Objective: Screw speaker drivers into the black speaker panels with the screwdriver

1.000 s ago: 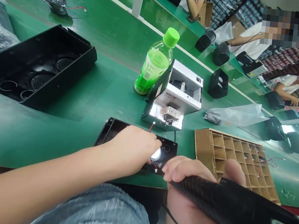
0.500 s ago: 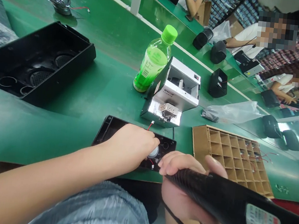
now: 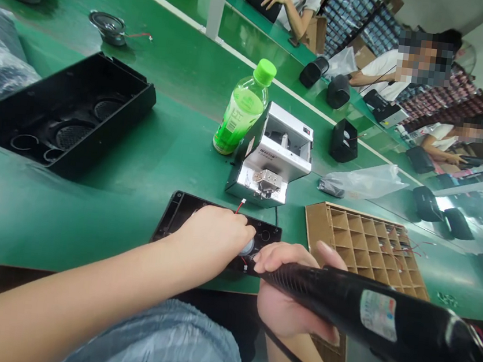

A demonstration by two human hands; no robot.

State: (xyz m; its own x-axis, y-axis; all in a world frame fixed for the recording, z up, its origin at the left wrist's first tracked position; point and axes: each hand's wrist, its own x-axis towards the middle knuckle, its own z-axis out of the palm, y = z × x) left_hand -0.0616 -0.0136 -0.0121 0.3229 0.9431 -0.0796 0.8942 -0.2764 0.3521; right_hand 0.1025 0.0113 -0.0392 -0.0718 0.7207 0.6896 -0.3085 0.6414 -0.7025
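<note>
A black speaker panel (image 3: 183,211) lies at the table's front edge, with a round grey-white speaker part (image 3: 248,248) and short red wires on it. Over the panel, my left hand (image 3: 213,237) has its fingers curled down; what they hold, if anything, is hidden. My right hand (image 3: 284,284) is wrapped around a long black electric screwdriver (image 3: 333,293) bearing a white label. Its front end points at the panel near the speaker part, and the tip is hidden behind my fingers. A black cord hangs below this hand.
Behind the panel stand a silver screw feeder (image 3: 273,150) and a green drink bottle (image 3: 243,108). A deep black speaker box (image 3: 116,91) is at left, with a loose speaker (image 3: 108,26) beyond. A divided cardboard box (image 3: 349,234) is at right. Other people sit across the bench.
The view has shifted slightly. The screwdriver's rear part now sits a little differently, with its label higher and further left. Both hands stay at the panel.
</note>
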